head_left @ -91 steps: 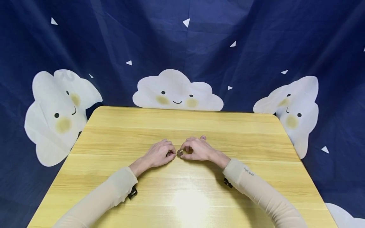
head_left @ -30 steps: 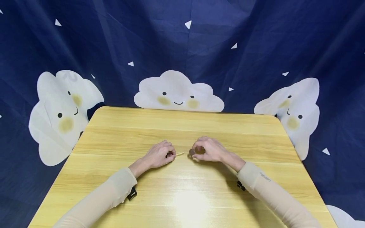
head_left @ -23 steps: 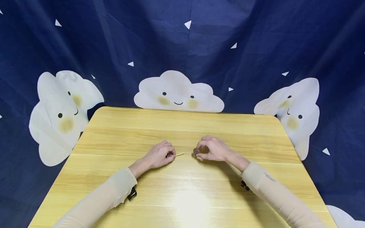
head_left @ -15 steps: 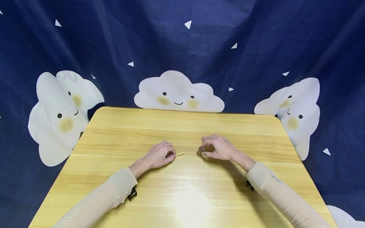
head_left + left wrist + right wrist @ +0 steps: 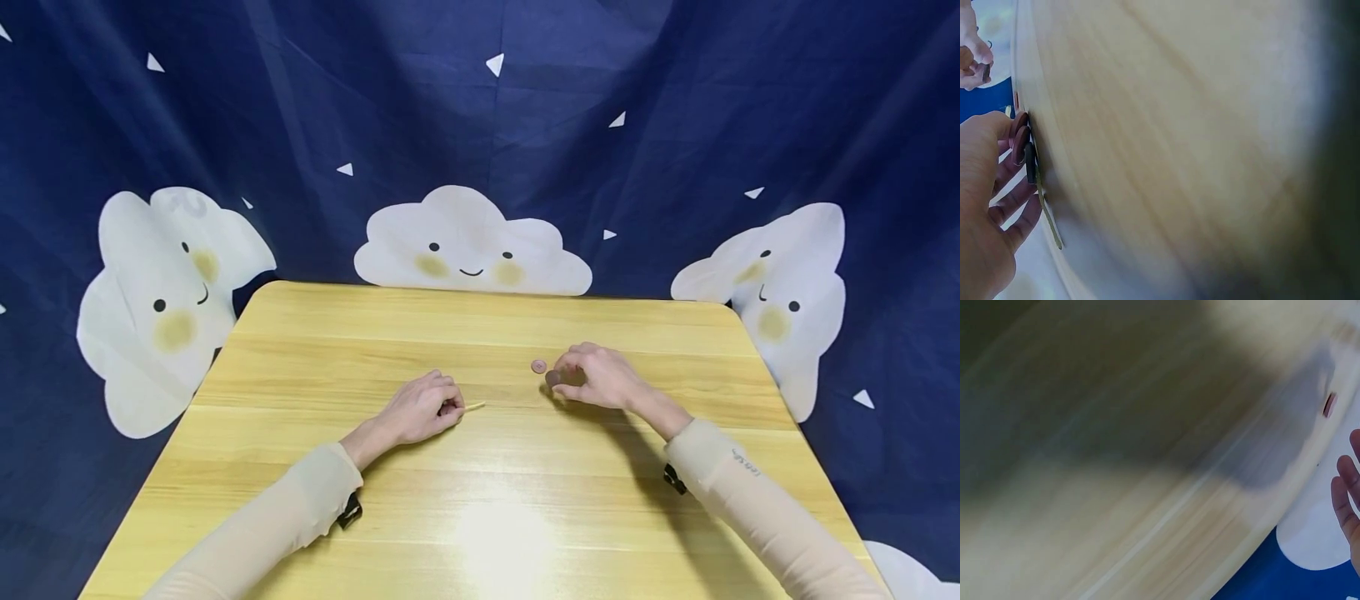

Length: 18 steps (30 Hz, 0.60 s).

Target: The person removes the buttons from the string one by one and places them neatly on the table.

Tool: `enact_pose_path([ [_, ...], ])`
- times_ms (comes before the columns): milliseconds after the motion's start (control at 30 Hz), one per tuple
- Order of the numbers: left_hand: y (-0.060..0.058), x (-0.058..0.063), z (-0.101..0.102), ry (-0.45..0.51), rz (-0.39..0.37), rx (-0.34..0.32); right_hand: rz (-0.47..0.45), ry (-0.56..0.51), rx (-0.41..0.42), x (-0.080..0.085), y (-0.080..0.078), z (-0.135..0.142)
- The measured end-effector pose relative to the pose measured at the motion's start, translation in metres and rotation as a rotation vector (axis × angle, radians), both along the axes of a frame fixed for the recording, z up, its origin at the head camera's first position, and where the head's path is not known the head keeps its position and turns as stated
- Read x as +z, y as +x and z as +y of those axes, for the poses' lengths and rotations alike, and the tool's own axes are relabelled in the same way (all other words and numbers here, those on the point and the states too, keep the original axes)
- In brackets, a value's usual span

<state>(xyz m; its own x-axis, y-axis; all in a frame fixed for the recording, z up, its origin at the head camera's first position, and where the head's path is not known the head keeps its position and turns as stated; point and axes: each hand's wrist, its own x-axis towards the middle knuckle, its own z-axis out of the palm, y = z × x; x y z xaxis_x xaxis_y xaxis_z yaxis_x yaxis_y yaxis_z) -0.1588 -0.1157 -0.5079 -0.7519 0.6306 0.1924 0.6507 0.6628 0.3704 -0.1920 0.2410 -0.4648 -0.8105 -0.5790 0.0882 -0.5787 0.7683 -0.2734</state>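
In the head view my left hand rests low on the table, and a short end of thin yellow cord pokes out from its fingertips. Seen from the left wrist, several round discs, brownish-red ones and a black one, sit along the cord by the fingers; whether all are threaded cannot be told. My right hand pinches a dark brown button between thumb and fingers, just above the table. A pinkish-brown button lies flat just left of those fingers.
The wooden table has rounded far corners, with a dark blue cloud-print curtain behind it. Light glares off the near middle of the tabletop. Small black devices are strapped under both sleeves.
The right hand, close to the left at first, has moved right and slightly away with the dark button. The cord end and the lying button now show fully. The left hand has stayed put.
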Motion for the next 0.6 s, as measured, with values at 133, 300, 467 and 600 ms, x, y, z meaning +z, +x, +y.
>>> enact_pose_path([
  [133, 0.0, 0.001, 0.001, 0.002, -0.005, 0.001, -0.019, 0.011, -0.029, -0.001, -0.005, 0.004],
  [300, 0.0, 0.002, 0.001, -0.012, -0.029, 0.007, -0.041, 0.016, -0.061, -0.003, -0.011, 0.006],
  [467, 0.0, 0.002, 0.001, -0.017, -0.027, 0.006, -0.054, 0.032, -0.102, -0.007, -0.016, 0.005],
  [600, 0.0, 0.002, 0.001, -0.013, -0.015, 0.002, -0.063, 0.051, -0.125, -0.012, -0.021, 0.005],
])
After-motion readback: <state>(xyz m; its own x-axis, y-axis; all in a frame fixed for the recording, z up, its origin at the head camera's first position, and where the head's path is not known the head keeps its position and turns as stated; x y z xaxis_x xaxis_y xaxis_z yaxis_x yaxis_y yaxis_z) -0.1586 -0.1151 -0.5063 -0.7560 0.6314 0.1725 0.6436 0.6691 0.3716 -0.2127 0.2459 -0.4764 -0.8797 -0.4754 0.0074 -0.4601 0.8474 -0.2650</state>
